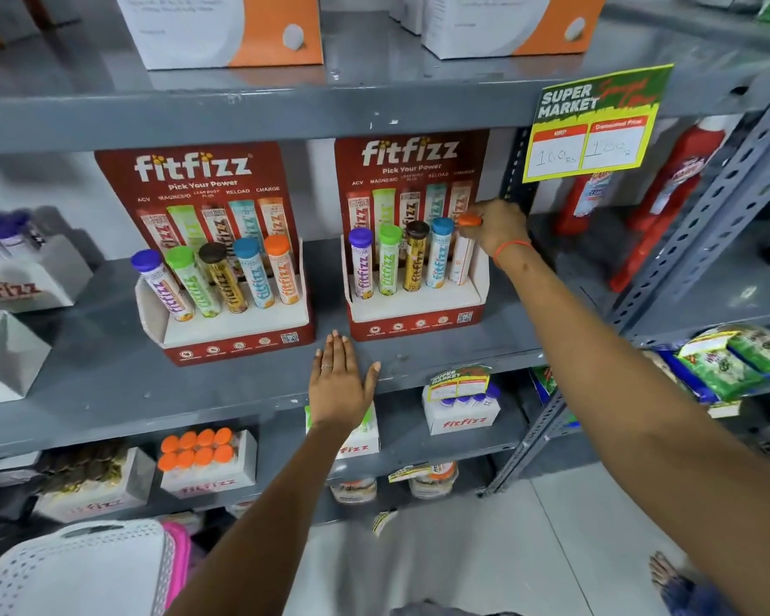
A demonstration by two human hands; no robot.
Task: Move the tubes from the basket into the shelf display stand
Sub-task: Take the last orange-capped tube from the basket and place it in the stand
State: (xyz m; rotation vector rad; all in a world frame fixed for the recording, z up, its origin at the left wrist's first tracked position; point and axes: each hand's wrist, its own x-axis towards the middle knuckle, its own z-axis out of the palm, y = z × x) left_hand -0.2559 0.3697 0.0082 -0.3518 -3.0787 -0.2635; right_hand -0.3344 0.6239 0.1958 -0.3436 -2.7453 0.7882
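Right hand (pixel 496 226) pinching orange-capped tube (pixel 463 255), apparently seated; press straight down below grip, left hand (pixel 341 384) flat, empty.

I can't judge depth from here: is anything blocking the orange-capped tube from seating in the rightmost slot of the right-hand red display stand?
Nothing visible blocks it. The right hand grips the orange-capped white tube by its cap, already standing in the end slot of the right-hand red cardboard stand, beside the blue-capped tube. Its base is hidden.
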